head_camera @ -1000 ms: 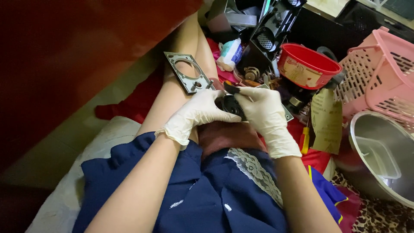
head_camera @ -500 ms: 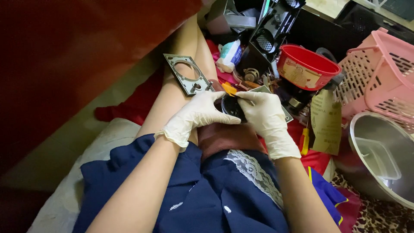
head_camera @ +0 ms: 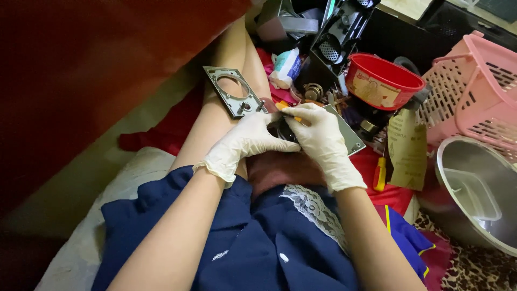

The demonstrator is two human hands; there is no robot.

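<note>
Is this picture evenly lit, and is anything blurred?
Head view: not even; the red surface at left lies in deep shadow, the gloved hands, left and right, are brightly lit and sharp, and the steel bowl shows soft glare.

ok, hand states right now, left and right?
Left hand: closed around a small dark part.
Right hand: closed, pinching an orange-handled tool at the same part.

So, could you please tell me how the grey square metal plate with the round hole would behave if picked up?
The grey square metal plate is probably stiff and light, being thin with a large cutout. Resting on a leg, it may slide off if nudged.
</note>
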